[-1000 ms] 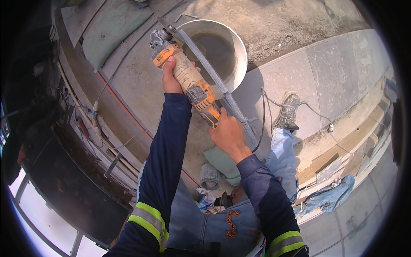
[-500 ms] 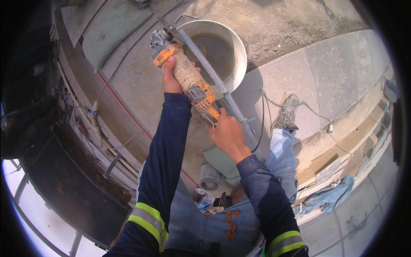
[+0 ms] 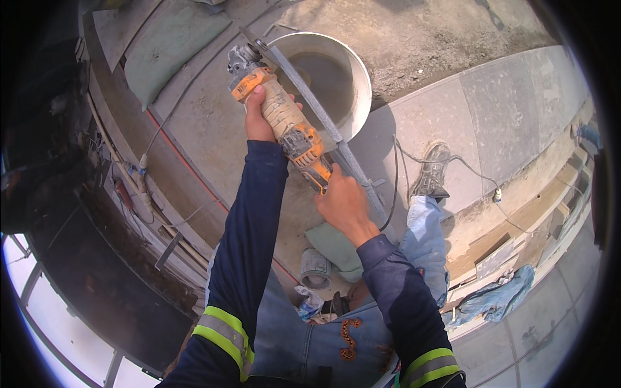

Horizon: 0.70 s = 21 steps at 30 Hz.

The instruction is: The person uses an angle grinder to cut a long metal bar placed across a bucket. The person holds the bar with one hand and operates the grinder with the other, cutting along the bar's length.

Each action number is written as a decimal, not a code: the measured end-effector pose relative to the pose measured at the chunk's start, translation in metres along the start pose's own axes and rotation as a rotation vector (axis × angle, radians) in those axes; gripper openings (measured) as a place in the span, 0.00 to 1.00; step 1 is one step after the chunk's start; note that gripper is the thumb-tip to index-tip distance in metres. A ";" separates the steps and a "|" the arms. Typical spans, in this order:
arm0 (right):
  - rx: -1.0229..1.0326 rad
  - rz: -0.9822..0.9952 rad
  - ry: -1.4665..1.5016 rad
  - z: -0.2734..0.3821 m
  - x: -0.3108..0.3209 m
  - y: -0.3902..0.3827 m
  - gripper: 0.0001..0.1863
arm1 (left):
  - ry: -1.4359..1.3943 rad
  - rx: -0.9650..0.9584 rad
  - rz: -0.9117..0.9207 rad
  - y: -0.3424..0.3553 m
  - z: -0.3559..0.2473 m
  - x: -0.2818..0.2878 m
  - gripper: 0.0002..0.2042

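My left hand (image 3: 259,119) grips the front body of a dusty orange angle grinder (image 3: 291,123), thumb along its top. My right hand (image 3: 344,210) is closed round the grinder's rear handle. The grinder head (image 3: 244,57) points away from me, with its disc (image 3: 255,40) at the upper end of a long grey bar (image 3: 304,90); whether they touch is unclear. That bar slants over a white bucket (image 3: 359,113) holding murky grey liquid and runs down beside my right hand. A black cord (image 3: 394,194) loops to the right of the grinder.
A green sack (image 3: 168,52) lies upper left, another green pad (image 3: 333,252) below with a metal can (image 3: 315,271). Cables and a red hose (image 3: 174,155) run leftward. My shoe (image 3: 433,168) is on slabs (image 3: 504,110); boards and blue cloth (image 3: 498,294) lie at right.
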State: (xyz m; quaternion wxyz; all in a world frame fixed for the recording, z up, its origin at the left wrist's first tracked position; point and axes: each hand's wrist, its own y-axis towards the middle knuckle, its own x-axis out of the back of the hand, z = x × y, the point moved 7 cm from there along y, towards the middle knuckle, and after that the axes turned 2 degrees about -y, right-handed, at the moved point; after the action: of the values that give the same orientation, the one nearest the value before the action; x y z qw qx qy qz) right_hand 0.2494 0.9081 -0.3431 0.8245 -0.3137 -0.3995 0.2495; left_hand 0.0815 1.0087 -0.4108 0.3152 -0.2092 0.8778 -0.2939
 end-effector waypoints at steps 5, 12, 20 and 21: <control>0.029 -0.016 0.000 0.000 -0.001 0.001 0.29 | -0.008 0.004 -0.030 0.001 0.000 0.002 0.30; 0.008 -0.001 0.023 0.001 0.001 0.002 0.30 | -0.020 0.011 -0.008 0.002 0.000 0.001 0.29; 0.005 0.008 -0.002 0.001 -0.002 0.002 0.31 | -0.021 0.016 -0.008 0.004 0.001 0.005 0.28; 0.004 0.008 -0.003 0.000 -0.002 0.002 0.31 | -0.026 0.017 -0.005 0.004 0.002 0.004 0.28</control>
State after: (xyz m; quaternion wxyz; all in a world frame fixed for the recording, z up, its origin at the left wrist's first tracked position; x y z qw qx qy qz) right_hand 0.2478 0.9086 -0.3457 0.8236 -0.3129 -0.3991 0.2541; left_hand 0.0790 1.0087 -0.4165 0.3275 -0.2125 0.8705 -0.2997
